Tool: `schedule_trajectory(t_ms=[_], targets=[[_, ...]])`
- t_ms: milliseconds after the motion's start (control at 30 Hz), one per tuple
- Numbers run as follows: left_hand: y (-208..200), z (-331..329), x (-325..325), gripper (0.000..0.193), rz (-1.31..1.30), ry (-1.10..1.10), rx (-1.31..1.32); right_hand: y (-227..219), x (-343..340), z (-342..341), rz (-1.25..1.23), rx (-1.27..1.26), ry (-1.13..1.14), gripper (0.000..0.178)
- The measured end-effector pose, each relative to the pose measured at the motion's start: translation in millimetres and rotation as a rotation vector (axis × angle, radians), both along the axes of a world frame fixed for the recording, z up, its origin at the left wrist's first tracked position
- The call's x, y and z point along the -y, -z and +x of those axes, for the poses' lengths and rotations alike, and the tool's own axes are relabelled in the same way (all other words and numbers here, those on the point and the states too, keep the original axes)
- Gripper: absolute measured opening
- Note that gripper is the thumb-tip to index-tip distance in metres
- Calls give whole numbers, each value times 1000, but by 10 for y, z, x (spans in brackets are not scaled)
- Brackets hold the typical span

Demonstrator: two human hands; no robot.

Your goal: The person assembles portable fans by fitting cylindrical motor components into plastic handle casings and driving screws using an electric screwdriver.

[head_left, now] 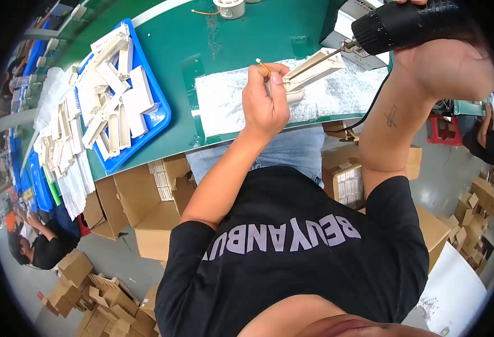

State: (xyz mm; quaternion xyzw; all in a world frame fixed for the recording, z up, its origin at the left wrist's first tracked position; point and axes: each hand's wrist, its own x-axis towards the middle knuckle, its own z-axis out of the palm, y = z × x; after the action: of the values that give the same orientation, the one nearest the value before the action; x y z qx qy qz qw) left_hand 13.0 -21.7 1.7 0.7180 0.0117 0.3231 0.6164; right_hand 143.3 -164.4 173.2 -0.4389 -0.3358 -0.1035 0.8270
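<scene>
My left hand [266, 105] is closed around a long, open cream-white plastic housing [318, 68], holding it tilted above the silvery-white work mat [219, 104]. An orange wire [264, 67] with a small white connector sticks up beside its fingers. At the upper right, my right hand [446, 64] grips a black electric screwdriver [390, 27]. The screwdriver's long thin bit [317, 60] slants down to the left along the inside of the housing, its tip close to my left fingers. Whether the tip sits on a screw is too small to tell.
On the green table [174, 48], a blue tray [166, 115] of white housings stands left, beside plastic-bagged parts [61, 132]. A round white part [229, 8] lies at the back. Behind the mat is a white-and-black box [365, 31]. Cardboard boxes [154, 230] stand below; another person [53, 244] sits left.
</scene>
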Motion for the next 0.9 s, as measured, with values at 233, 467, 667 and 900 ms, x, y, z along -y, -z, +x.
schedule_trajectory(t_ms=[233, 467, 667, 900], targets=[[4, 3, -12, 7, 26, 4, 8, 210, 12, -6, -3, -17, -97, 56], [2, -10, 2, 7, 13, 13, 26, 367, 349, 121, 1, -18, -184, 63], [53, 8, -10, 7, 37, 16, 29, 494, 554, 158, 17, -24, -273, 69], [-25, 32, -37, 5, 56, 13, 34, 628, 758, 341, 35, -5, -346, 76]])
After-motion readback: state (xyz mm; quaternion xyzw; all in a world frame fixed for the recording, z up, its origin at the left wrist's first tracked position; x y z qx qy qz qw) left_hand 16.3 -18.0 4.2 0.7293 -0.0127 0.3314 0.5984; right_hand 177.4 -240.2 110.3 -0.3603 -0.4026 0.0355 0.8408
